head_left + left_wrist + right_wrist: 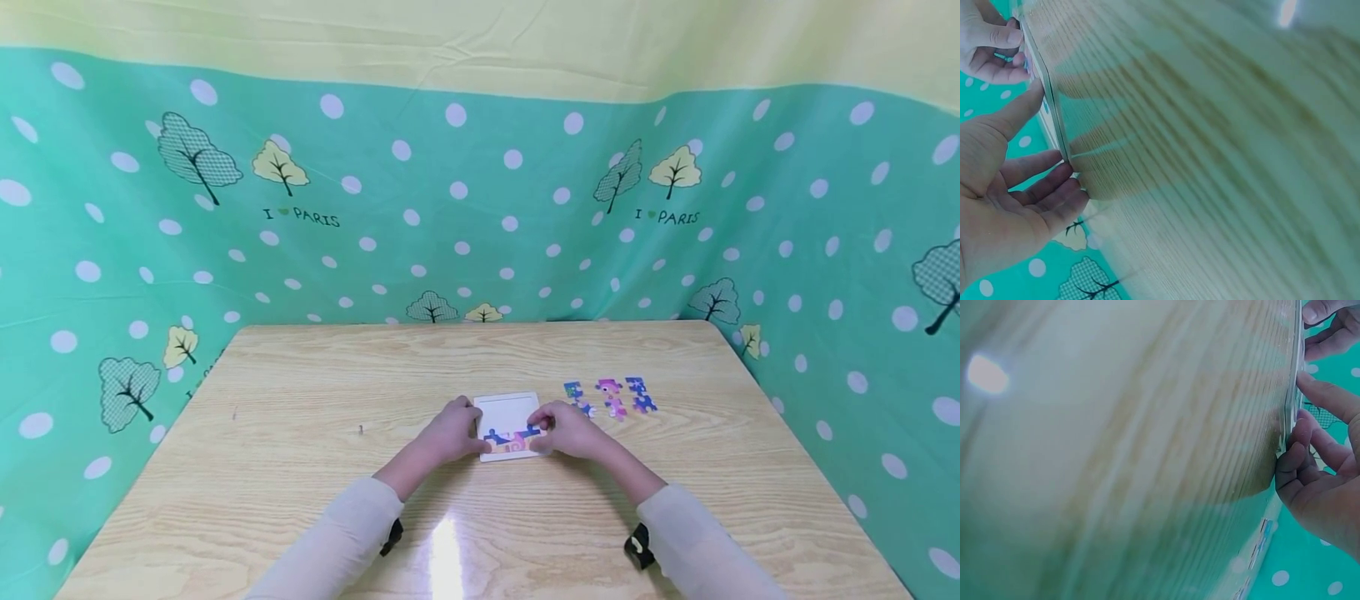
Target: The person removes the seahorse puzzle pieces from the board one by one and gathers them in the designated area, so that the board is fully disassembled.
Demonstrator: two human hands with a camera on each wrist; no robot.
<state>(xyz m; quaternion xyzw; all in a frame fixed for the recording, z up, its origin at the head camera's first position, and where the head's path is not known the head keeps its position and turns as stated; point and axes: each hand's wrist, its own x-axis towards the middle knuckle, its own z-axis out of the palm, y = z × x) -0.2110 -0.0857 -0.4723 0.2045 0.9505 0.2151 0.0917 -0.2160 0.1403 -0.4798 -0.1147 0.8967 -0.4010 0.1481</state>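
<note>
A white puzzle tray (506, 408) lies on the table, with a few joined blue, pink and tan jigsaw pieces (516, 442) along its near side. The left hand (454, 429) grips the tray's left side, its thumb at the near left corner and its fingers along the edge. In the left wrist view, that hand's thumb (1030, 103) and fingers meet the tray's rim. The right hand (572, 429) is over the tray's right side. Its thumb and index finger close about a blue puzzle piece (532, 431) at the right end of the joined pieces, partly hidden by the fingers.
Several loose puzzle pieces (615, 407) lie in pairs right of the tray, just beyond the right hand. The wood-grain table (315, 375) ends at a green dotted curtain (457, 217) behind and at the sides. A small dark mark (361, 430) shows left of the tray.
</note>
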